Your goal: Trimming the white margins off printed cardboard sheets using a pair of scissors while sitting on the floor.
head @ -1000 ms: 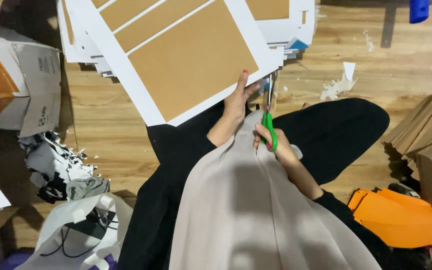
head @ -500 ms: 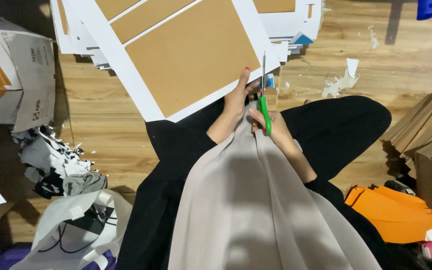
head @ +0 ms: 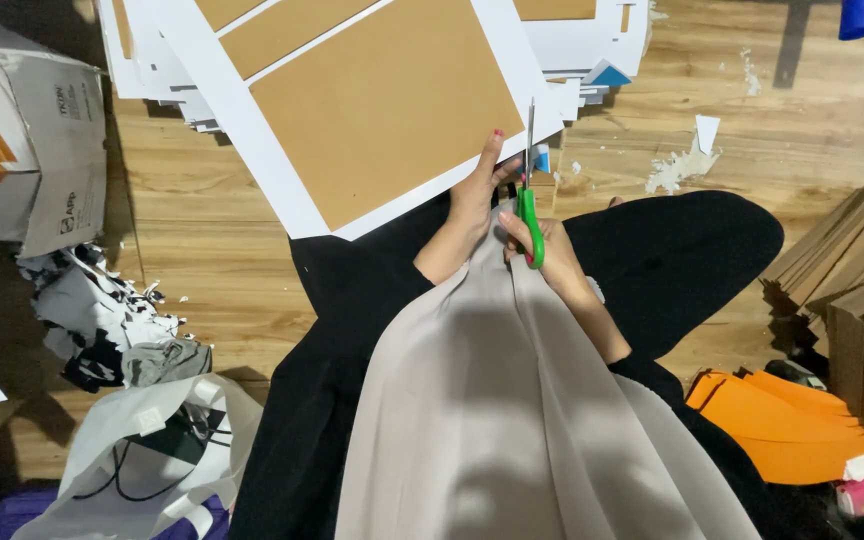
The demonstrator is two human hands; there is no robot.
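Your left hand is pinching the lower edge of the white sheet with brown panels, thumb lying flat on top of it; your right hand is gripping the green-handled scissors, fingers closed through the loops, blades pointing up and meeting the sheet's right edge; the sheet is hanging tilted above your lap and the wooden floor; a cardboard box is sitting at the left with paper scraps just below it; stacked cardboard strips and orange sheets are lying at your right.
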